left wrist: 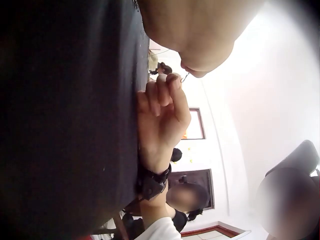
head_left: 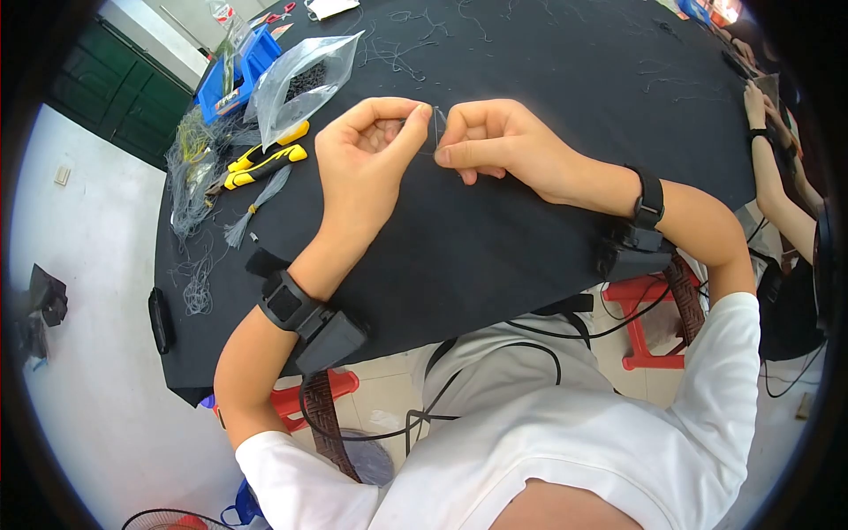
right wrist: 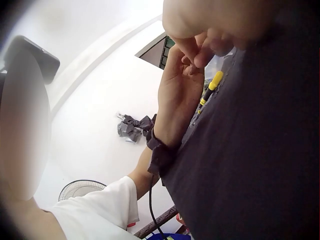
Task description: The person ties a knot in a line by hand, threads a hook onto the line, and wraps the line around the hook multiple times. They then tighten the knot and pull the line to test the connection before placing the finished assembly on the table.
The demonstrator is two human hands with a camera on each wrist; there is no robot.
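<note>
Thin strand (head_left: 436,124) pinched from two sides over a black-covered counter (head_left: 495,247)

The left hand (head_left: 364,159) has its grip pressed together at thumb and forefinger, pinching the strand at the tips. The right hand (head_left: 517,146) faces it, just apart, its grip likewise a thumb-and-forefinger pinch on the strand, with the other fingers bent beneath. The strand shows in the narrow gap between the two sets of fingertips; it is so fine that its full course cannot be made out.

To the person's left, pliers (head_left: 265,166) with yellow-and-black handles lie on the counter beside a tangle of grey strands (head_left: 185,177). A tied bundle (head_left: 265,194) of similar strands lies near the pliers, caught by a yellowish band. Just beyond sits a clear plastic bag (head_left: 283,88) holding small dark pieces, with a blue bin (head_left: 261,53) next to it. More loose strands (head_left: 402,49) are scattered over the counter's far part
</note>
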